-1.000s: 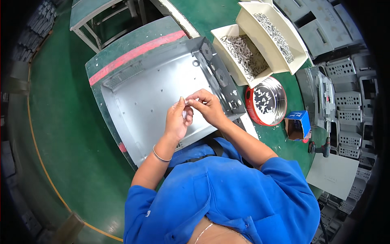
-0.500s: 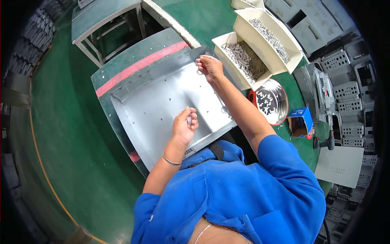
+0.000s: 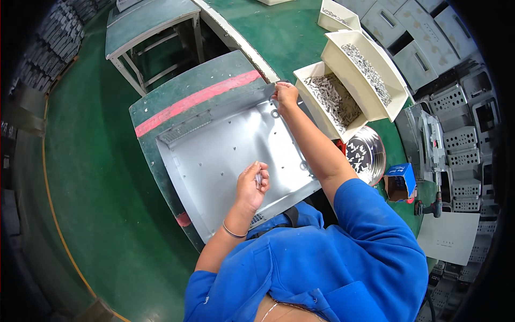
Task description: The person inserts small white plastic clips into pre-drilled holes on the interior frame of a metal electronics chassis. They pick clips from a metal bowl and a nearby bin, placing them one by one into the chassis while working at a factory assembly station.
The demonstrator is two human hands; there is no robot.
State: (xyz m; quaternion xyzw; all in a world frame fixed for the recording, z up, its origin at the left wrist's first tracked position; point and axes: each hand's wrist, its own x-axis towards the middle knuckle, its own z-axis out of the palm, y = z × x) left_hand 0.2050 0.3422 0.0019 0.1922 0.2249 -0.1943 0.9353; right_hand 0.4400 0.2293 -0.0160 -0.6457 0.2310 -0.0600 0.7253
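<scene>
A shallow grey sheet-metal pan [image 3: 214, 161] with small holes and raised walls lies on a dark green worktable [image 3: 179, 96]. Over its near part my left hand [image 3: 252, 188] is half curled, palm turned inward, with small whitish pieces between the fingers. At the pan's far right corner my right hand [image 3: 286, 95] has its fingertips pinched together against the upper rim. Whatever lies between those fingertips is too small or hidden to make out.
Cream bins [image 3: 357, 126] of small pale parts stand to the right. Beside them are a round metal bowl [image 3: 378, 155] with white pieces, an open blue box [image 3: 403, 174] and a power drill [image 3: 431, 206]. Another table [image 3: 155, 29] stands far left.
My right hand has gone from above the pan's far right corner onto its rim, fingers drawn closer together. My left hand stays over the pan, still curled. The whole view has shifted slightly.
</scene>
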